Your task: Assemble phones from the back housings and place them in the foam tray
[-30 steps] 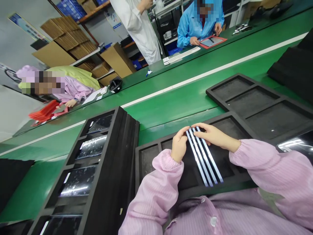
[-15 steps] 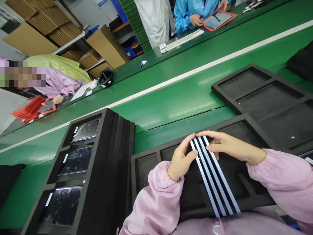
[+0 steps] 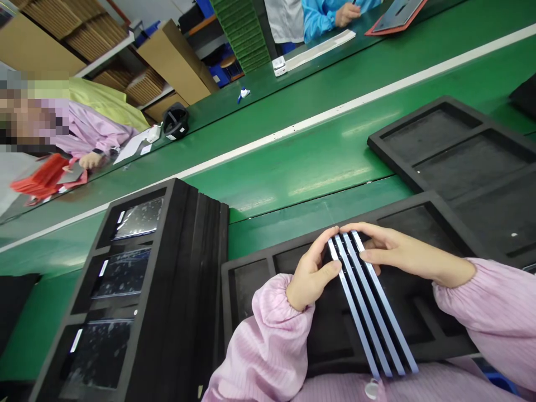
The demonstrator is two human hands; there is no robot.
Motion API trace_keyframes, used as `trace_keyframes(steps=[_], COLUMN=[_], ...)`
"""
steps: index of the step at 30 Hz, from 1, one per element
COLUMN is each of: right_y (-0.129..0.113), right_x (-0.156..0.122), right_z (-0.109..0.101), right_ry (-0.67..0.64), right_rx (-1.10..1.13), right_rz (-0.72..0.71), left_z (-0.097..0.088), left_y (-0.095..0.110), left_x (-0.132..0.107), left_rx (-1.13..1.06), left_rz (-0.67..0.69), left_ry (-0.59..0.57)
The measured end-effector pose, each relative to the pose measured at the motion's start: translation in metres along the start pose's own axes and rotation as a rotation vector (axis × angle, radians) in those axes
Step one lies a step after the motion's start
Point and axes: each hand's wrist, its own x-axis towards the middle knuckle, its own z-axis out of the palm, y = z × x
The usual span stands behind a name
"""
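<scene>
Several thin tablets (image 3: pixel 371 301) with pale blue metallic edges stand on edge side by side in a bundle, close to my body. My left hand (image 3: pixel 313 272) grips the bundle's far left corner, its thumb on the nearest edge. On the other side, my right hand (image 3: pixel 396 254) closes on the far right corner, with some fingers hidden behind. Beneath the bundle lies a black foam tray (image 3: pixel 251 268) with recessed compartments.
A tall stack of black foam trays (image 3: pixel 188 279) stands at left, with dark glossy tablets (image 3: pixel 121 273) in the top one. Another foam tray (image 3: pixel 464 156) lies at right. Across the green conveyor (image 3: pixel 293 167), co-workers handle red-wrapped items.
The view has shifted slightly. Both hands keep hold of the bundle, whose near end sits a little further right. A co-worker's red-edged item at the top has moved right and up.
</scene>
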Motion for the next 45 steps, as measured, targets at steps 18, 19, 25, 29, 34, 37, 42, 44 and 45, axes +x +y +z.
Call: trace_keyframes(steps=[18, 19, 25, 29, 34, 37, 42, 44, 45], right_y=[0.001, 0.001, 0.0, -0.001, -0.005, -0.004, 0.001, 0.002, 0.003], right_x=[0.006, 0.005, 0.004, -0.001, -0.007, -0.006, -0.002, -0.002, -0.003], right_z=[0.01, 0.009, 0.007, -0.001, -0.009, -0.007, 0.0, 0.002, 0.003], right_ry=[0.169, 0.143, 0.125, -0.029, -0.09, -0.077, 0.033, 0.065, 0.082], right_rx=[-0.265, -0.265, -0.303, -0.271, -0.33, -0.372, -0.441, -0.471, -0.488], right_rz=[-0.069, -0.073, -0.1, -0.072, -0.074, -0.079, -0.059, -0.065, -0.068], left_z=[0.018, 0.018, 0.014, 0.002, -0.008, -0.005, 0.006, 0.01, 0.012], left_y=[0.012, 0.013, 0.011, 0.007, 0.006, 0.004, 0.002, 0.003, 0.004], left_x=[0.006, 0.006, 0.004, 0.004, 0.005, 0.004, 0.005, 0.006, 0.006], left_rx=[0.208, 0.203, 0.23, 0.145, 0.132, 0.082, 0.155, 0.168, 0.174], left_rz=[-0.105, -0.102, -0.114, -0.013, 0.053, 0.055, -0.004, -0.02, -0.031], left_ry=[0.228, 0.209, 0.168, -0.045, -0.171, -0.174, -0.043, -0.008, 0.015])
